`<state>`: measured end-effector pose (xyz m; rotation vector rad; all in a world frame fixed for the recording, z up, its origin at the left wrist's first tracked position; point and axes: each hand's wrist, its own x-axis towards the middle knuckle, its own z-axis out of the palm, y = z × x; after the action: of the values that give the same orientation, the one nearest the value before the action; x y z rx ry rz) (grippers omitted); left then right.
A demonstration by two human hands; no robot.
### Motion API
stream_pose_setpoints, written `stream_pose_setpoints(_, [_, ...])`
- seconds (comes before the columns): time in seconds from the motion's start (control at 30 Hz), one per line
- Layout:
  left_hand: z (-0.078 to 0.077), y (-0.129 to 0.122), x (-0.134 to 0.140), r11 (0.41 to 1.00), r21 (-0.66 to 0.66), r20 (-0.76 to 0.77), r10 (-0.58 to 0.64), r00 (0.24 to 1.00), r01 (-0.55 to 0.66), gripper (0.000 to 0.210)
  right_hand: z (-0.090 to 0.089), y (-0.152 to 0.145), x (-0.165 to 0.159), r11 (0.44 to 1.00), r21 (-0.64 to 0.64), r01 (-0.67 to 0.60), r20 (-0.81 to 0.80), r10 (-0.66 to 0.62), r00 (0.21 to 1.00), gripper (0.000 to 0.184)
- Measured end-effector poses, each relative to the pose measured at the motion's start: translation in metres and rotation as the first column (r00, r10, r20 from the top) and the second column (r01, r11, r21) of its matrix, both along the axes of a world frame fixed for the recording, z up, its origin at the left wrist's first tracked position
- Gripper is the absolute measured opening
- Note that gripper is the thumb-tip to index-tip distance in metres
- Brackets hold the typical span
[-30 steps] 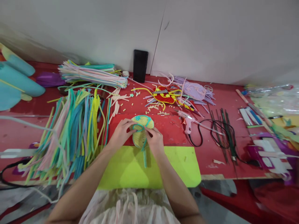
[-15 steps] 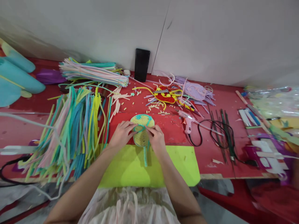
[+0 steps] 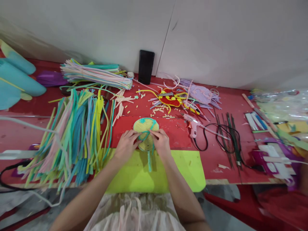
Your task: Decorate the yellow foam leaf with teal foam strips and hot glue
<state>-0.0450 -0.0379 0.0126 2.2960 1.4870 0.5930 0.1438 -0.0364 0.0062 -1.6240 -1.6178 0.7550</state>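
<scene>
A small yellow fan-shaped piece (image 3: 141,125) with a teal rim, a teal flower and a teal handle (image 3: 149,162) lies in front of me, its handle toward me. Across its face runs a bent teal pipe cleaner (image 3: 145,132). My right hand (image 3: 161,141) pinches this pipe cleaner near the fan's right edge, and a tail of it hangs below the fingers. At the left edge, my left hand (image 3: 127,143) has its fingertips together on the other end of the curve; the exact contact is partly hidden.
Bundled pipe cleaners (image 3: 81,128) lie at left, with more (image 3: 96,75) behind. A black phone (image 3: 146,67) leans on the wall. To the right are a pink glue gun (image 3: 192,124) with a black cord and dark thin sticks (image 3: 232,138). A yellow-green mat (image 3: 183,170) lies under my forearms.
The teal pipe cleaner has gone from a rounded loop to a looser, slanting curve. My left hand has shifted slightly downward, while my right hand stays nearly in place.
</scene>
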Motion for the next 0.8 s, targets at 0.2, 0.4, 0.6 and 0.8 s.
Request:
stream_pose_setpoints(0.2, [-0.002,0.0,-0.001,1.0,-0.003,0.021,0.002,1.0,-0.002,0.031,-0.005,0.0,0.0,1.0,0.01,0.001,0.018,-0.001,1.0,0.027])
stream_pose_setpoints(0.4, [0.0,0.001,-0.001,1.0,-0.017,0.025,0.024,0.999,-0.024,0.031,-0.005,0.0,0.0,1.0,0.018,0.002,0.002,-0.002,1.0,0.027])
stream_pose_setpoints(0.6, [0.002,0.015,-0.003,0.999,0.012,0.064,0.042,0.997,-0.043,0.031,-0.005,0.0,0.0,0.999,0.042,0.0,-0.014,0.0,1.0,0.026])
stream_pose_setpoints(0.8, [0.0,0.036,-0.01,0.999,0.036,0.15,-0.036,0.988,0.031,0.03,-0.007,0.0,0.002,0.998,0.061,-0.008,-0.002,0.008,1.0,0.026])
